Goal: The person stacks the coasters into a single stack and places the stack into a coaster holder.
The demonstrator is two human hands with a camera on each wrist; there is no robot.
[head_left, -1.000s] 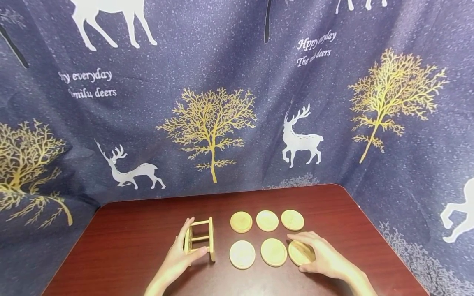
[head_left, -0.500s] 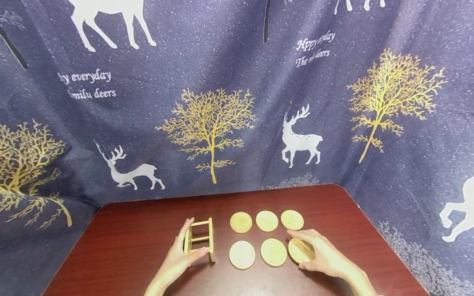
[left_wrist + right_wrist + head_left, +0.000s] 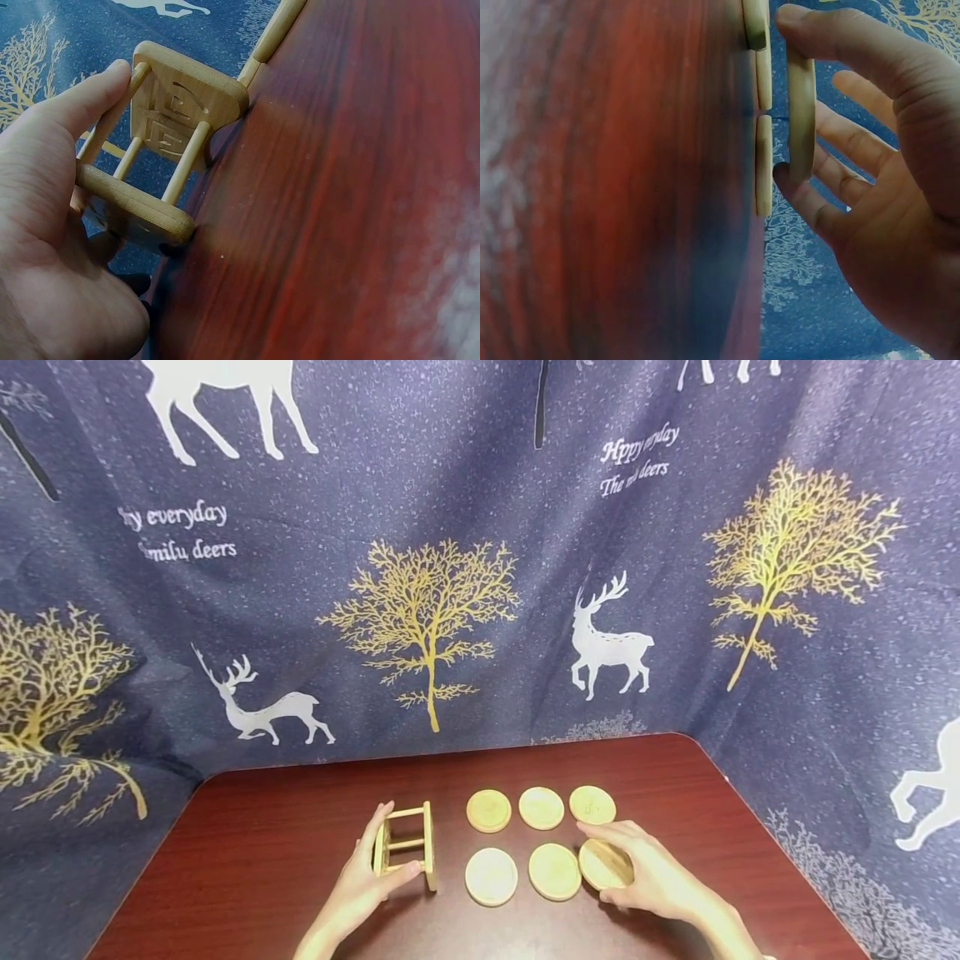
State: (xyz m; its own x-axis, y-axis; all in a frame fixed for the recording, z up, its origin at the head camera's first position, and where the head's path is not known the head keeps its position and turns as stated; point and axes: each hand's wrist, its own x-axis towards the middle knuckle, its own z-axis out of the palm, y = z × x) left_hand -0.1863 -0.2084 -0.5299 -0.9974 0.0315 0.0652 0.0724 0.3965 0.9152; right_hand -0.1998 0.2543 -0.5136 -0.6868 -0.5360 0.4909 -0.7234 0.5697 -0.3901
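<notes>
My left hand (image 3: 358, 883) grips a small wooden rack (image 3: 429, 847) at the left of the group, thumb on the near bar and fingers round the far left side. In the left wrist view the rack (image 3: 187, 82) shows two carved end plates joined by thin rods. My right hand (image 3: 656, 872) holds a round wooden disc (image 3: 602, 865) by its edges, between thumb and fingers. The right wrist view shows that disc (image 3: 802, 112) edge-on, raised off the table, with the hand (image 3: 900, 157) around it.
Several more round discs lie on the dark red table (image 3: 285, 827): three in the far row, including a middle one (image 3: 541, 808), and two in the near row, at left (image 3: 491, 877) and centre (image 3: 555, 872). A blue patterned cloth (image 3: 480, 485) hangs behind the table.
My right hand and its disc have moved slightly left and away from me. My left hand and the rack have not visibly moved.
</notes>
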